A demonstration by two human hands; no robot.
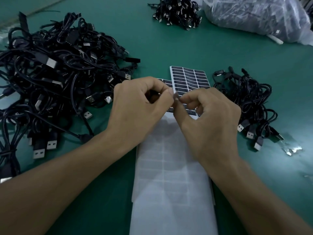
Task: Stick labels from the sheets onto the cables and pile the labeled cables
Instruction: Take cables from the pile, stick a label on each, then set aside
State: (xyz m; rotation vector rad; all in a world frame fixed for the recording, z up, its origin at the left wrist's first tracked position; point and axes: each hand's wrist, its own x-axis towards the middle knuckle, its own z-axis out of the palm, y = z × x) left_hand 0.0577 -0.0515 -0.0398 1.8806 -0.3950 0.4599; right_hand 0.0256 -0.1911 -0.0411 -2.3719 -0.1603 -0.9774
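Both hands are met over the middle of the green desk (169,48), and it is a tight little pinch on each side. The left hand (140,106) is curled round a dark cable (153,96), of which only a sliver is seen, so its heading cannot be told. A small pale label (174,94) is nipped between thumb and forefinger of the right hand (208,119), held roughly on end right against the left fingertips. Just beyond the hands a label sheet (189,78) of black labels is laid flat, its long axis run from the near edge toward the far edge and tipped slightly left. A second sheet (166,82) is half covered by the left hand. White stripped backing sheets (169,167) are spread under the wrists down to the near edge. A large pile of USB cables (59,73) is heaped at the left edge, a smaller pile of USB cables (245,102) toward the right. At the far edge a further cable heap (177,12) is seen, with a clear plastic bag (254,16) in the far right corner. The lighting is dim.
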